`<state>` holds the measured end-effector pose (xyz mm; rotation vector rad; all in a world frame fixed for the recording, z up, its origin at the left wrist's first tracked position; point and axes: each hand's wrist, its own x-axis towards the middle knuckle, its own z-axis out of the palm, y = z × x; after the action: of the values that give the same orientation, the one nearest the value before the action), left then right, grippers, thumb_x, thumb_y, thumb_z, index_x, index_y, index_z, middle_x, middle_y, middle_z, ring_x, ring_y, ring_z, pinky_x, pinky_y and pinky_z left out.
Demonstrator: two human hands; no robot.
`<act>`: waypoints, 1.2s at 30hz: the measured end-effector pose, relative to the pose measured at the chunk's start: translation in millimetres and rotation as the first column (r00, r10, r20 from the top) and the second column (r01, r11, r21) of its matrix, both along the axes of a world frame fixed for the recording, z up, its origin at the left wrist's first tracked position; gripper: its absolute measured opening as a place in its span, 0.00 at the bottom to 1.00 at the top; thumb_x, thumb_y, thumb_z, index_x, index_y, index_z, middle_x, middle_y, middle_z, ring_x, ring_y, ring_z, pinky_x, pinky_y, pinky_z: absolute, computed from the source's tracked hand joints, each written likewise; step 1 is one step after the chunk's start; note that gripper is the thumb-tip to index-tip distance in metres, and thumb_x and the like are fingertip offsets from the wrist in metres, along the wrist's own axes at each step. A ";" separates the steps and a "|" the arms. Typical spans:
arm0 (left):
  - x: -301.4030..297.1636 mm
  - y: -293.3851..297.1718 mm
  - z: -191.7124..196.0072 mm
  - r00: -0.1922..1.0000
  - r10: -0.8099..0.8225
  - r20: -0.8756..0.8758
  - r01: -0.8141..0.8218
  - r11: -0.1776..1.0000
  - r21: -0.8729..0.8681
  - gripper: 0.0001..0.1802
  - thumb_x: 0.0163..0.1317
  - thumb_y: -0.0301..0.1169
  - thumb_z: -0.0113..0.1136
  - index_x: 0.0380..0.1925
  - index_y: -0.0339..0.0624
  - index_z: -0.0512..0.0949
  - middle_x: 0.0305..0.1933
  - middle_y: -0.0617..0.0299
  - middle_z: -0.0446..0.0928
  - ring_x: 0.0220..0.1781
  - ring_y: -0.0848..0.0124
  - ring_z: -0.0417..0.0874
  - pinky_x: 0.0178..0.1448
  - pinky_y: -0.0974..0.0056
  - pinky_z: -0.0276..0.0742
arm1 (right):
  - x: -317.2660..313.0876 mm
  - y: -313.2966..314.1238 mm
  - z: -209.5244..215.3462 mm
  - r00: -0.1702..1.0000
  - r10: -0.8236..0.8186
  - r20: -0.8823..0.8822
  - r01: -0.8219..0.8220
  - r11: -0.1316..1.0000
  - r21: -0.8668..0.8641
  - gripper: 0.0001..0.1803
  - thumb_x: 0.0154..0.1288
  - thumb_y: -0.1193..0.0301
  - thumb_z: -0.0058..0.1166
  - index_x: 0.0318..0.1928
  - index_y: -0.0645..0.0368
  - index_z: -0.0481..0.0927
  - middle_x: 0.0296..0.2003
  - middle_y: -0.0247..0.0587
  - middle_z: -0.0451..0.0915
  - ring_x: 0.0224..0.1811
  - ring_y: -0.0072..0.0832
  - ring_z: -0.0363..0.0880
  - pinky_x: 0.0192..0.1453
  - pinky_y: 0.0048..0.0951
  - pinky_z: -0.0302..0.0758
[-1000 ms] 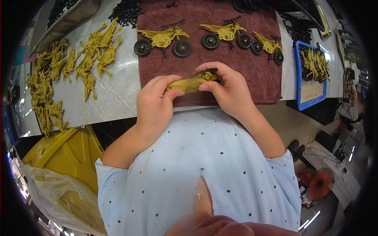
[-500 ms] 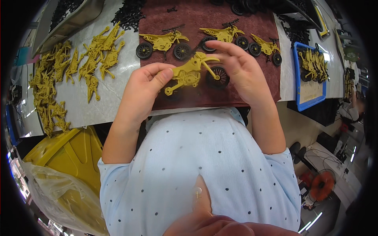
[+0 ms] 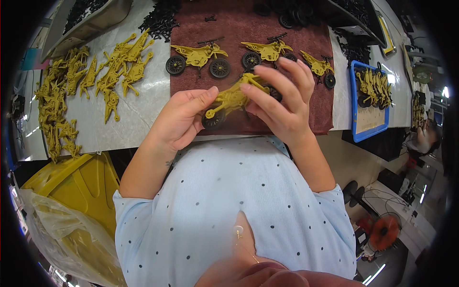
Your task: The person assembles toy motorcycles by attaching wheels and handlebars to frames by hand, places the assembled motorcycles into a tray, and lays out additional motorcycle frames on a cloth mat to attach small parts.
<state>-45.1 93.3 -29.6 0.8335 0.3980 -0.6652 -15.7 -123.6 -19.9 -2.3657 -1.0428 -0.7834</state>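
Observation:
Between my two hands is a yellow toy motorcycle body (image 3: 232, 100), tilted above the dark red cloth. My left hand (image 3: 184, 117) pinches its rear end between thumb and fingers. My right hand (image 3: 284, 105) curls round the front end, its fingers partly covering the fork and the dark handlebar area. A black wheel (image 3: 213, 119) shows just below the body's rear; whether it is attached I cannot tell. Beyond my hands lie three yellow toy motorcycles with black wheels: one at left (image 3: 196, 55), one in the middle (image 3: 267, 50) and one at right (image 3: 316, 64).
Many yellow bodies (image 3: 52, 98) are heaped on the grey table at left. Small black parts (image 3: 160, 21) and black wheels (image 3: 296, 12) lie at the back. A blue tray (image 3: 355, 112) at right holds several motorcycles. A yellow bin (image 3: 81, 186) stands lower left.
The held body has turned and tipped, its front now more hidden. My right hand has come in closer, its fingers closing over the front end.

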 end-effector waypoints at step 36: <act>-12.1 -4.7 21.6 0.994 0.020 -0.108 -0.017 0.999 0.029 0.16 0.70 0.41 0.54 0.31 0.38 0.76 0.26 0.63 0.75 0.26 0.73 0.75 0.31 0.70 0.71 | -3.2 22.8 21.0 0.880 0.160 -0.448 -0.143 0.987 0.073 0.15 0.43 0.81 0.60 0.35 0.55 0.77 0.32 0.33 0.80 0.39 0.31 0.79 0.47 0.33 0.63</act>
<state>-57.1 88.6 -8.0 0.8208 0.5139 -0.6905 -18.9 -100.9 1.1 -2.2423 -0.9794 -0.1714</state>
